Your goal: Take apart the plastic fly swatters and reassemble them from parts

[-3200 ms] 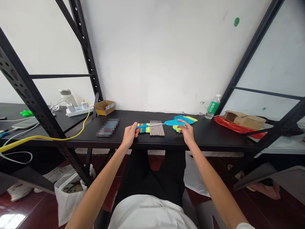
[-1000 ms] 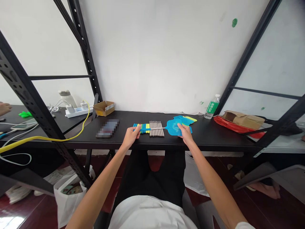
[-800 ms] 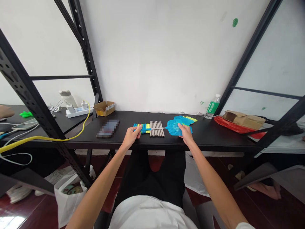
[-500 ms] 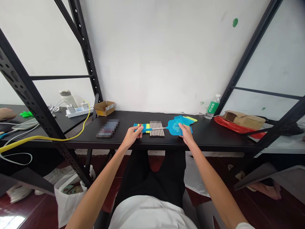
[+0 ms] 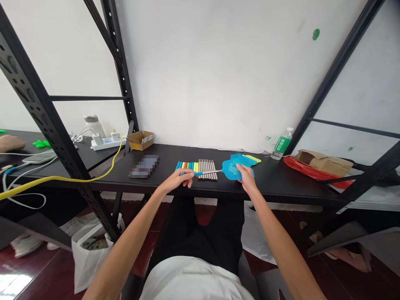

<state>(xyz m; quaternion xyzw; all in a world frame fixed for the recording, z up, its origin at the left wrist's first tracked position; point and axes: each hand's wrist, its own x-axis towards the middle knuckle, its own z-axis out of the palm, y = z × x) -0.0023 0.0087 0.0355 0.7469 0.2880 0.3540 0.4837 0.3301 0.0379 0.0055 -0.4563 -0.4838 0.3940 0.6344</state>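
Observation:
A blue fly swatter (image 5: 231, 169) with a thin metal rod is held level over the front of the black table (image 5: 271, 177). My left hand (image 5: 178, 180) is closed around its blue handle at the left. At the other end, my right hand (image 5: 246, 176) pinches the perforated blue head. Just behind the rod lie a row of metal rods (image 5: 206, 166) and a row of coloured handles (image 5: 188, 166) in blue, yellow, green and red. More swatter heads (image 5: 253, 158), blue and yellow-green, lie flat behind my right hand and are partly covered.
Left of the rows lies a blurred phone-like object (image 5: 144, 166), with a small open cardboard box (image 5: 140, 140) behind it. A water bottle (image 5: 282, 144) and a red bag with brown cardboard (image 5: 325, 161) stand right. A yellow cable (image 5: 103, 174) crosses the left rack post. Another person's hand (image 5: 11, 143) shows far left.
My left hand has rolled over on the handle, with its back now more upward and its fingers looser. The swatter's handle end sits slightly lower. The view has shifted a little.

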